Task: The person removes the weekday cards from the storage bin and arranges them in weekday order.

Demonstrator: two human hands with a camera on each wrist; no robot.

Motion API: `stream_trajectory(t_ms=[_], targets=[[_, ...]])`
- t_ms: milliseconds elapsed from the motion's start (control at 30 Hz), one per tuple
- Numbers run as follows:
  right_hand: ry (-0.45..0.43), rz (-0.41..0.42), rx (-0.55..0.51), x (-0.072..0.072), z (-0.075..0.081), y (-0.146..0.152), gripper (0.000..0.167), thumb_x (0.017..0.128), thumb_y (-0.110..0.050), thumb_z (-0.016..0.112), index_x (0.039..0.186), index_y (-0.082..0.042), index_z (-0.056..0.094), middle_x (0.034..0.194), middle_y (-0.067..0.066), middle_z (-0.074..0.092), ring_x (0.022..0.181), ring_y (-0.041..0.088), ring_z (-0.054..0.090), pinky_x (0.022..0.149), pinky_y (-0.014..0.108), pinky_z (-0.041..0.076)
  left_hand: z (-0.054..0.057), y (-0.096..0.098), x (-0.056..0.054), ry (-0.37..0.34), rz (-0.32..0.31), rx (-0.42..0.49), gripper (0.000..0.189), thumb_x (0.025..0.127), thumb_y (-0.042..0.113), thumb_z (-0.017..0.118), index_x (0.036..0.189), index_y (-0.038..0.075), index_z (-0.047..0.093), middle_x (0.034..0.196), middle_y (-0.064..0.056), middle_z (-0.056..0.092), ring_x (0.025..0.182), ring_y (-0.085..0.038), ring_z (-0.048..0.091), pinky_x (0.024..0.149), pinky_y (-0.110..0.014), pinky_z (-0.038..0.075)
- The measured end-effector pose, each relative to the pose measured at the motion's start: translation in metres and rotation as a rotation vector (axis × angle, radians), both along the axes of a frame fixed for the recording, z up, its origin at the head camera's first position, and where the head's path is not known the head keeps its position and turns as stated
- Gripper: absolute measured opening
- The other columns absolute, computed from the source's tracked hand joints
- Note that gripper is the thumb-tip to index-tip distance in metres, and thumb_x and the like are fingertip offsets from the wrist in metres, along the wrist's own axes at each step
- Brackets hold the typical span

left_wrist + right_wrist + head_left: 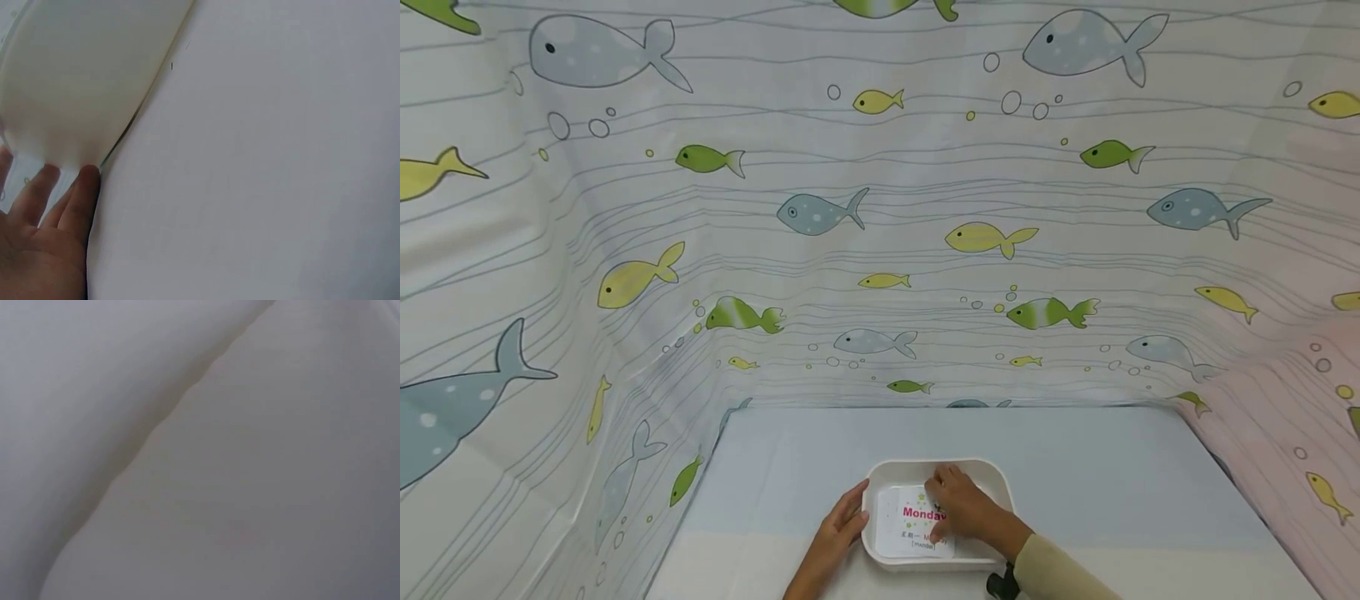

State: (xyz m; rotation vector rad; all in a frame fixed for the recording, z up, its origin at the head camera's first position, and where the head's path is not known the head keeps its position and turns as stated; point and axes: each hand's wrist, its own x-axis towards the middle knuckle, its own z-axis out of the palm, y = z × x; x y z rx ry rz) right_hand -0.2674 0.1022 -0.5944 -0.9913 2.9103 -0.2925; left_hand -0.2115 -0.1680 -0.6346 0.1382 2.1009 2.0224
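Observation:
A white rectangular tray [992,479] with rounded corners stands on the table in the head view. Inside, toward its left half, lies a white card [891,525] printed with "Monday" in pink and small stars. My right hand [966,504] reaches in over the card's right part, fingers bent at its top edge and thumb on its lower face, gripping it. Against the tray's left wall rests my left hand [838,529]; the left wrist view has its fairly straight fingers [81,203] touching the wall. Only blurred pale surfaces fill the right wrist view, with the right hand out of sight.
The table [1112,475] carries a pale cloth. A fish-patterned curtain [925,192] encloses the back and both sides. Below the right wrist sits a small black device [1002,583], next to a beige sleeve [1060,571].

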Motion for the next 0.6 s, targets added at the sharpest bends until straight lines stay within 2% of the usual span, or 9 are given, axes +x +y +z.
stream_trajectory(t_ms=[167,267,333,500,600], targets=[[0.097,-0.001,0.046,0.003,0.005,0.000,0.086,0.065,-0.061,0.083,0.129,-0.011,0.056,0.116,0.003,0.057,0.107,0.018,0.053,0.098,0.038,0.052,0.002,0.001,0.001,-0.002,0.009,-0.002,0.059,0.103,0.034,0.055,0.156,0.019,0.034,0.163,-0.018,0.026,0.149,-0.039,0.028,0.111,-0.040,0.046],[0.114,-0.014,0.026,0.005,0.010,0.000,0.080,0.065,-0.057,0.085,0.125,-0.012,0.056,0.114,0.003,0.060,0.106,0.019,0.056,0.094,0.038,0.054,0.002,0.001,0.002,0.005,0.007,0.001,0.059,0.103,0.033,0.055,0.156,0.019,0.034,0.163,-0.018,0.026,0.150,-0.039,0.028,0.111,-0.040,0.046],[0.067,-0.027,-0.014,0.006,0.013,0.001,0.076,0.067,-0.050,0.086,0.125,-0.012,0.055,0.110,0.002,0.060,0.097,0.015,0.055,0.087,0.035,0.056,0.002,0.002,0.002,0.008,0.005,0.003,0.059,0.103,0.033,0.055,0.156,0.019,0.033,0.163,-0.018,0.026,0.150,-0.039,0.028,0.111,-0.040,0.046],[-0.145,-0.083,-0.190,0.005,0.016,0.001,0.065,0.074,-0.031,0.087,0.127,-0.011,0.054,0.104,0.000,0.055,0.080,0.007,0.049,0.070,0.026,0.053,0.001,0.001,0.002,0.020,-0.005,0.002,0.059,0.104,0.032,0.053,0.157,0.017,0.032,0.164,-0.019,0.023,0.149,-0.041,0.027,0.110,-0.037,0.047],[-0.219,-0.130,-0.270,0.003,0.016,0.001,0.060,0.076,-0.026,0.086,0.127,-0.011,0.057,0.109,0.003,0.060,0.084,0.008,0.054,0.075,0.027,0.056,0.000,0.000,0.001,0.027,-0.018,0.004,0.059,0.105,0.031,0.052,0.157,0.016,0.031,0.164,-0.021,0.022,0.149,-0.042,0.027,0.109,-0.034,0.048]])
